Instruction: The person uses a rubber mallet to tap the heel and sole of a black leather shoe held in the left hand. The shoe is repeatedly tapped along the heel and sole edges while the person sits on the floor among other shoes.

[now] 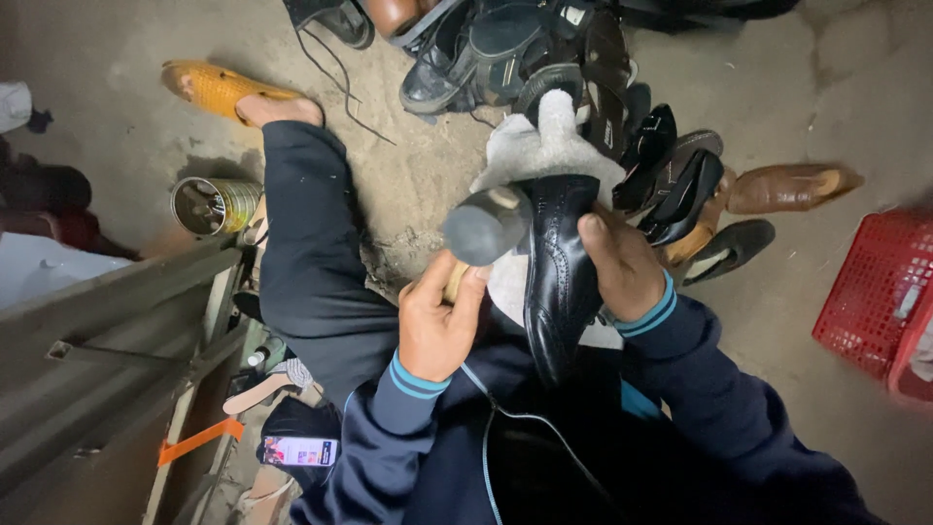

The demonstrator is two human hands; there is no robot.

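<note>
a bare, dusty concrete floor [466, 175] is carrying everything here. a heap of dark shoes [525, 53] is lying at its far edge, with black pumps [680, 180] and a brown leather shoe [792, 187] trailing off to the right. a red plastic crate [880, 292] is sitting at the right side. a yellow sandal [219, 87] and an open metal tin [214, 204] are resting on the left.

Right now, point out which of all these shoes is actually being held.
The glossy black brogue shoe, gripped by the right hand over a grey cloth. The left hand holds a hammer beside it; the pile of shoes lies untouched on the floor.
</note>
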